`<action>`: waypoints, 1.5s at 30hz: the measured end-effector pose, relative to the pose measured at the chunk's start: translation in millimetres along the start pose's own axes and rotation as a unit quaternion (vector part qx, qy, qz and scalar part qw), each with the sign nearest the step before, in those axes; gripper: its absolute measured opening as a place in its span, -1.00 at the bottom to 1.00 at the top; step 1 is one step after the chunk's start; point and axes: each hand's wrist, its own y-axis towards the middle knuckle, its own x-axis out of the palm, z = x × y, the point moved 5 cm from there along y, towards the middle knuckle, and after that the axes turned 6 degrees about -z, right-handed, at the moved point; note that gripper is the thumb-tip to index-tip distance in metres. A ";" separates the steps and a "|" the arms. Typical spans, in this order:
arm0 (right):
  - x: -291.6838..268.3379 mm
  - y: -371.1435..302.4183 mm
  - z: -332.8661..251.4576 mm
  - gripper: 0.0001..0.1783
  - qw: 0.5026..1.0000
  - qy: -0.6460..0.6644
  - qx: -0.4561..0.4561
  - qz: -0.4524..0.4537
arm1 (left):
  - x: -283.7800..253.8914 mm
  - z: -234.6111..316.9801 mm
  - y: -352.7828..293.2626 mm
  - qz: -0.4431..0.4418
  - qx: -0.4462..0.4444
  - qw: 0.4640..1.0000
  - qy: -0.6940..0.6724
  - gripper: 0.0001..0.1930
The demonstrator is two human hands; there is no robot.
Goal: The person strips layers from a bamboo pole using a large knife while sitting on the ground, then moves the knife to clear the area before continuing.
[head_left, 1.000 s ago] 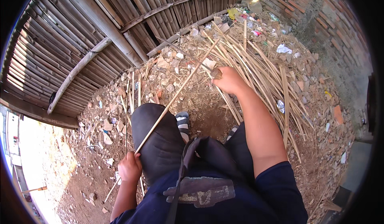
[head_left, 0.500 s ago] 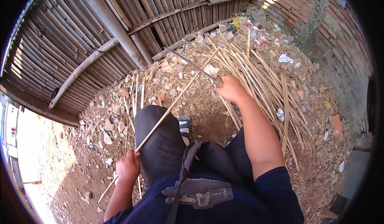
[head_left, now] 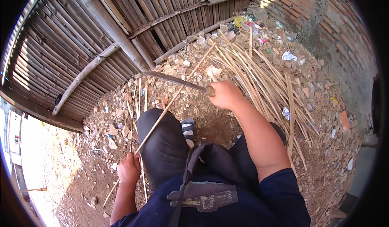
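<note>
My left hand (head_left: 129, 168) is closed around the lower part of a long, thin bamboo strip (head_left: 162, 115). The strip slants up and away to the right, across my left thigh. In my right hand (head_left: 227, 95) is the wooden handle of a machete (head_left: 173, 79), gripped in a closed fist. Its long dark blade points to the left and crosses the strip beyond my knee; whether blade and strip touch, I cannot tell. A thin dark rod (head_left: 131, 132) rises beside my left fist, and its lower end is hidden there.
A large pile of split bamboo strips (head_left: 259, 81) lies to the right on stony, littered ground. More strips (head_left: 139, 93) stand left of my knee. A bamboo wall (head_left: 174, 24) closes off the far side, and a brick wall (head_left: 324, 28) runs along the right.
My right hand has moved a little left and nearer to me. The machete blade has swung lower, lying more level across the strip. My left hand stays almost in place.
</note>
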 end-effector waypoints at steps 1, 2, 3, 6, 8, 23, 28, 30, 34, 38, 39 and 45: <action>4.5 -0.6 -9.0 -0.75 0.997 -0.049 -0.054 -0.013 | -2.0 5.4 -3.8 -0.006 -0.011 1.000 -0.005 -0.73; 5.6 -1.5 -10.5 -0.75 0.997 -0.047 -0.051 -0.015 | -3.0 6.0 -5.4 -0.010 -0.009 1.000 -0.004 -0.73; 8.9 -1.3 -12.4 -0.73 0.996 -0.063 -0.051 -0.048 | -4.0 6.6 -6.9 -0.011 0.004 1.000 -0.003 -0.73; 20.8 14.5 34.2 -0.68 0.995 0.013 0.054 -0.088 | 2.2 12.6 1.0 -0.007 0.026 1.000 -0.016 -0.71; 14.1 25.1 42.1 -0.66 0.996 0.038 0.059 -0.055 | -8.1 16.4 10.6 -0.025 0.019 0.999 0.009 -0.71; -23.3 17.3 70.2 -0.73 0.990 0.067 0.112 0.048 | -15.0 -0.5 0.6 -0.052 0.010 0.998 -0.017 -0.69; -2.4 -5.0 -8.7 -0.71 0.996 -0.046 -0.045 -0.054 | -6.9 7.5 -4.4 -0.045 0.026 0.998 -0.027 -0.72; 3.2 -2.5 -13.6 -0.72 0.990 -0.089 -0.090 -0.054 | -2.6 6.1 -4.3 -0.048 0.020 0.998 -0.019 -0.73; 6.1 27.4 73.9 -0.65 0.974 0.178 0.128 -0.056 | -12.2 9.1 7.5 -0.040 0.023 0.999 -0.001 -0.71; -3.9 27.9 85.9 -0.65 0.985 0.128 0.116 -0.012 | -31.5 15.3 10.0 -0.093 0.022 0.995 -0.023 -0.71; -5.5 23.2 73.0 -0.65 0.988 0.097 0.115 -0.038 | -31.8 16.0 10.9 -0.108 0.030 0.992 -0.053 -0.71; 6.8 -2.4 -18.7 -0.61 0.988 -0.063 -0.056 -0.132 | -11.7 3.0 12.9 -0.135 0.034 0.977 -0.159 -0.66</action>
